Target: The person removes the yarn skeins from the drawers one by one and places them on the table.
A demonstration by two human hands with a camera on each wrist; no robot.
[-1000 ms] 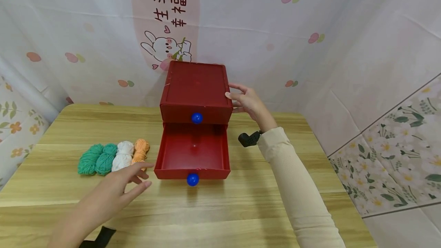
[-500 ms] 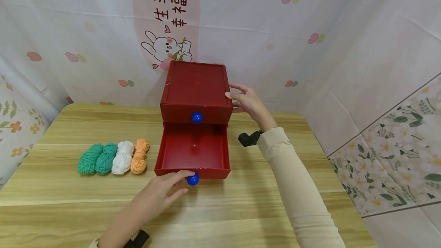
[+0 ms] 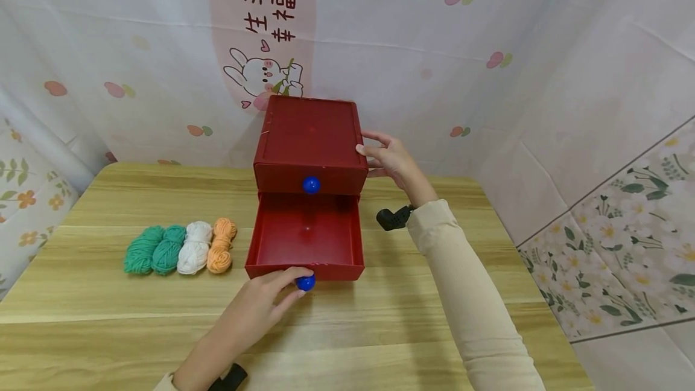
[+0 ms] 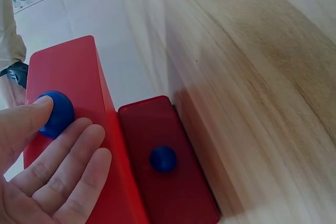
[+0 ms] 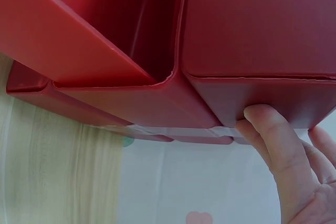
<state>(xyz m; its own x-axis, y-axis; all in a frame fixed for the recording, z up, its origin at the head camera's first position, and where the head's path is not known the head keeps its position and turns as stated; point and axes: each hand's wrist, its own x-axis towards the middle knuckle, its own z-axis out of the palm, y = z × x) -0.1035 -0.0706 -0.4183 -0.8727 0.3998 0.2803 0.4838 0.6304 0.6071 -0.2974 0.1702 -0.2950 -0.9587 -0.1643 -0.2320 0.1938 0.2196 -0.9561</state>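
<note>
A red drawer cabinet (image 3: pixel 311 131) stands on the table against the curtain. Its middle drawer (image 3: pixel 339 272) is pulled out, with nothing inside. My left hand (image 3: pixel 259 305) pinches that drawer's blue round knob (image 3: pixel 306 283), index finger on top and thumb below; the left wrist view shows the thumb on the knob (image 4: pixel 62 116). The top drawer (image 3: pixel 277 178), with its own blue knob (image 3: pixel 312 185), is closed. Below, the bottom drawer (image 4: pixel 144 129) is closed too. My right hand (image 3: pixel 396 165) rests against the cabinet's right side, its fingers fairly straight, as the right wrist view also shows.
Left of the cabinet, several yarn skeins lie in a row: green yarn (image 3: pixel 143 250), white yarn (image 3: pixel 194 248) and orange yarn (image 3: pixel 221 246). Printed curtains (image 3: pixel 407 47) enclose the wooden table (image 3: pixel 347 343) at the back and sides.
My left hand has moved right, from beside the orange yarn to the middle drawer's knob, and its thumb has closed in on it. The right hand and the cabinet stay put.
</note>
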